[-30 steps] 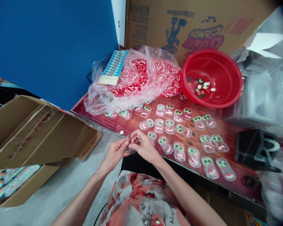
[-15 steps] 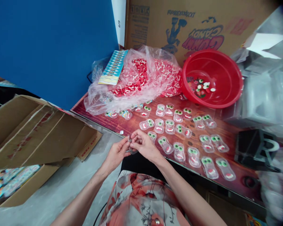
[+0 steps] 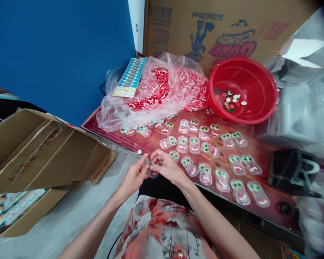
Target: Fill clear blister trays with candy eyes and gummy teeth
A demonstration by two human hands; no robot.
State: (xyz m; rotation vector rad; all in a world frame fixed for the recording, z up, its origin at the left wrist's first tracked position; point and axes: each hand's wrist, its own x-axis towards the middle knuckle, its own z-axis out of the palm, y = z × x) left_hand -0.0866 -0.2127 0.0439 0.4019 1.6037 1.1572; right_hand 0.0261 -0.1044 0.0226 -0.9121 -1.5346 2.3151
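Observation:
My left hand [image 3: 136, 173] and my right hand [image 3: 166, 164] meet just off the table's front edge. Between their closed fingertips they pinch a small clear plastic blister shell [image 3: 152, 175], partly hidden by the fingers. Close by on the right, several clear shells lie on the wood-patterned table [image 3: 148, 145], each with green eye candies and a red-and-white mouth candy; one such filled shell [image 3: 189, 166] lies near my right hand.
Behind the shells sit an open plastic bag of red-and-white candies [image 3: 162, 84], a blue printed sheet [image 3: 130, 77] and a red basin [image 3: 261, 86] with eye candies. Cardboard boxes [image 3: 43, 151] stand at left. A black box [image 3: 290, 169] and clear plastic trays [image 3: 299, 111] are at right.
My left fingers have shifted slightly on the clear shell, with the index finger raised a little. More of the shell shows below my fingertips. The things on the table stay put.

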